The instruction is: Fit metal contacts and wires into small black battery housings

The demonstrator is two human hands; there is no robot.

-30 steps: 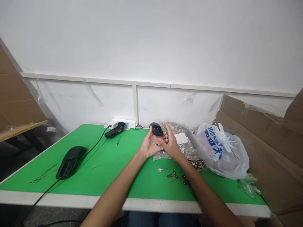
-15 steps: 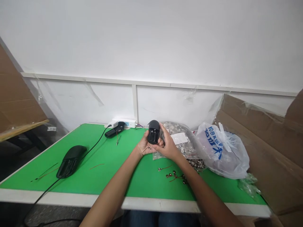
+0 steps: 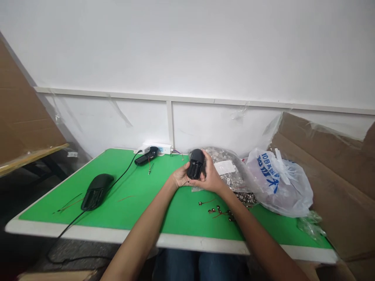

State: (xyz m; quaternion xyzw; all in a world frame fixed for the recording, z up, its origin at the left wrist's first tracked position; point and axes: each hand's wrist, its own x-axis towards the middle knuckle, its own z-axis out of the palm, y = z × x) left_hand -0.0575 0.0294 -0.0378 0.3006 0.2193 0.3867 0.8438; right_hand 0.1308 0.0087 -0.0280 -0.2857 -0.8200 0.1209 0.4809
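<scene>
Both hands hold a black mouse-shaped plastic casing [image 3: 195,163] upright above the green tabletop, its open hollow facing me. My left hand [image 3: 182,177] cups it from the left and beneath, with a thin dark wire lying at the palm. On the right edge, my right hand [image 3: 211,175] grips with its fingers and thumb. The casing's far side is hidden. Below the right forearm lie small metal contact pieces [image 3: 218,210] with thin wires. Right behind the hands rests a clear bag of metal parts [image 3: 227,158] with a white label.
A similar black casing [image 3: 97,191] lies at the left beside a black cable [image 3: 125,171]. Another black piece [image 3: 146,156] sits by a white power strip [image 3: 161,148]. Loose wires [image 3: 70,203] lie at left. A tied white plastic bag [image 3: 281,183] and cardboard [image 3: 322,175] stand right.
The view has shifted slightly, so the table sits a little farther right and higher. The casing in my hands has tilted a little; both hands keep their hold.
</scene>
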